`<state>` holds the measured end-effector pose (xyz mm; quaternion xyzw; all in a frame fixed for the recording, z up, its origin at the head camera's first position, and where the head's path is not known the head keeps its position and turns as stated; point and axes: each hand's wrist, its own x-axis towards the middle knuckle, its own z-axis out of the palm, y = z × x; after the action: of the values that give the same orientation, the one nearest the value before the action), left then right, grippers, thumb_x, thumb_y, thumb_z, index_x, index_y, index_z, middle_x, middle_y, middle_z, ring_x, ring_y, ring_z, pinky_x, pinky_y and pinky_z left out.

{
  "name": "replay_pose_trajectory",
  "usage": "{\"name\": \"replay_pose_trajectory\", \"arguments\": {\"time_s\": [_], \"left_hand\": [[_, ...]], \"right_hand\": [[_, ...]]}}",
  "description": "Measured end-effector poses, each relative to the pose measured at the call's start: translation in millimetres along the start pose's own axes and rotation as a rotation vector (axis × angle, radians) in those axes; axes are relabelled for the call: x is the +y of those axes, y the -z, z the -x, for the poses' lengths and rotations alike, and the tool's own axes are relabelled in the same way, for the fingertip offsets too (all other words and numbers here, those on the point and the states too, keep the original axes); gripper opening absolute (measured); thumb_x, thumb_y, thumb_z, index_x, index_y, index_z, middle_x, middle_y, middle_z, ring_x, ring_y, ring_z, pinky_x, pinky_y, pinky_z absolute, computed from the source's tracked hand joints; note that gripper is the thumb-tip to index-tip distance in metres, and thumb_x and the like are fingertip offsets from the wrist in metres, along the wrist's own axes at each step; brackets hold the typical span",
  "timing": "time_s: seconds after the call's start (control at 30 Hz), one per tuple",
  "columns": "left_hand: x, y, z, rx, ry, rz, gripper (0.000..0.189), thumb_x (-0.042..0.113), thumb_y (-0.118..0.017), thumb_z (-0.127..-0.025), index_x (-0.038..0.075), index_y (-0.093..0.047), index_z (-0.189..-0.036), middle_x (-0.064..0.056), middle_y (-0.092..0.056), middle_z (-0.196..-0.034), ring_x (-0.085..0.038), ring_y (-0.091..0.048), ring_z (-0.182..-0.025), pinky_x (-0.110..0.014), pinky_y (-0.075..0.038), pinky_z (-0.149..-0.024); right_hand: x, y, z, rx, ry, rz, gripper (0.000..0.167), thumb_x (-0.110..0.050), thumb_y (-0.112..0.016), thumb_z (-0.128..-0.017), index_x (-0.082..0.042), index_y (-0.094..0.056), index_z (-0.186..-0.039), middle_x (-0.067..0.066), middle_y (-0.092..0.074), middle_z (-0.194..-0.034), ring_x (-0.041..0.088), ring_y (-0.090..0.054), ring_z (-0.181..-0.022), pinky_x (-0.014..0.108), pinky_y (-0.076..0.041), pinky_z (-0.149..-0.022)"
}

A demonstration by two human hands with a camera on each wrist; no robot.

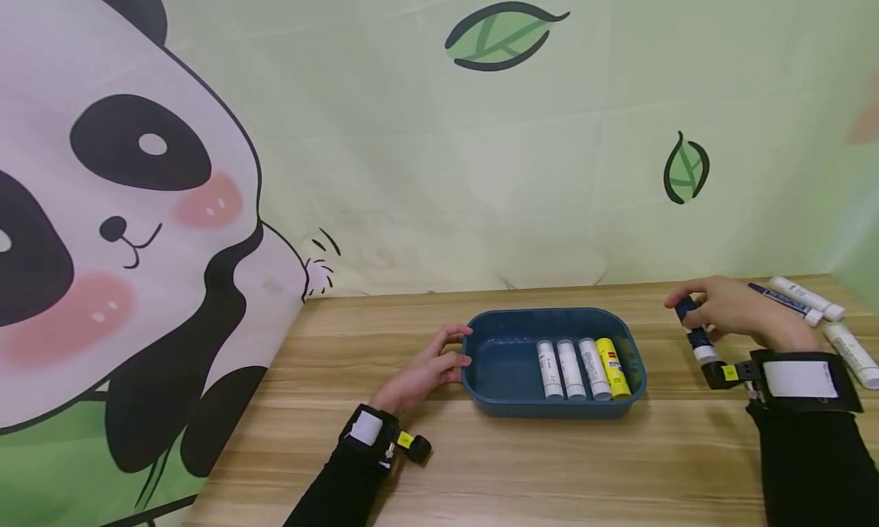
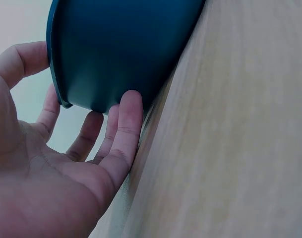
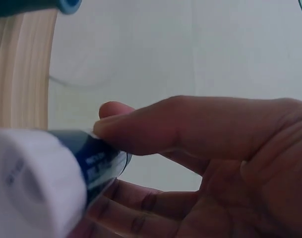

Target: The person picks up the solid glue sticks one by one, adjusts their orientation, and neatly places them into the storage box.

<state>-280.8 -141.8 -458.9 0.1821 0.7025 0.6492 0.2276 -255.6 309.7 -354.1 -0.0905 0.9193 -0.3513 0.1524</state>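
My left hand [image 1: 422,368] touches the left end of a dark blue plastic bin [image 1: 508,408], fingers spread loosely. In the left wrist view its fingertips [image 2: 130,101] lie against the bin's outer wall and rim. Inside the bin's right half, three white glue sticks [image 1: 572,371] and a yellow glue stick [image 1: 613,368] lie side by side. Right of the bin, my right hand [image 1: 745,310] pinches a dark blue glue stick [image 1: 701,339] between thumb and fingers, above the table. Its white ridged end [image 3: 31,186] faces the right wrist camera.
At the table's right rear, beyond my right hand, lie two white sticks [image 1: 806,297] [image 1: 851,351] and a dark blue pen-like stick [image 1: 784,301] with a white end. A pale green printed backdrop [image 1: 412,168] stands behind the wooden table [image 1: 584,466].
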Motion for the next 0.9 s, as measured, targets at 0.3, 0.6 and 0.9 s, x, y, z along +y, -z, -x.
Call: {"name": "replay_pose_trajectory", "arguments": {"time_s": [0.3,0.6,0.9], "left_hand": [[-0.8,0.9,0.3,-0.012,-0.007,0.009,0.044,0.014,-0.052,-0.097,0.019,-0.038,-0.139,-0.010,-0.027,-0.140,-0.020,-0.052,-0.100,-0.030,-0.048,-0.081],[0.5,0.5,0.9,-0.009,-0.008,0.002,0.044,0.013,-0.052,-0.097,0.019,-0.038,-0.138,-0.010,-0.028,-0.139,-0.020,-0.053,-0.096,-0.029,-0.049,-0.081],[2.0,0.3,1.5,-0.011,-0.007,0.000,0.042,0.012,-0.050,-0.098,0.019,-0.038,-0.138,-0.009,-0.028,-0.139,-0.019,-0.053,-0.096,-0.030,-0.049,-0.081]], "right_hand": [[-23,-5,0.2,0.021,0.038,0.011,0.043,-0.007,-0.058,-0.088,0.006,-0.050,-0.128,0.026,-0.056,-0.109,0.027,-0.055,-0.087,0.039,-0.052,-0.070],[-47,-12,-0.5,0.004,0.083,0.004,0.042,-0.007,-0.058,-0.090,0.004,-0.050,-0.130,0.023,-0.056,-0.110,0.027,-0.053,-0.089,0.036,-0.050,-0.069],[-64,-22,-9.1,-0.013,0.112,-0.020,0.042,-0.007,-0.058,-0.090,0.003,-0.051,-0.129,0.020,-0.057,-0.105,0.024,-0.054,-0.082,0.036,-0.050,-0.068]]}}
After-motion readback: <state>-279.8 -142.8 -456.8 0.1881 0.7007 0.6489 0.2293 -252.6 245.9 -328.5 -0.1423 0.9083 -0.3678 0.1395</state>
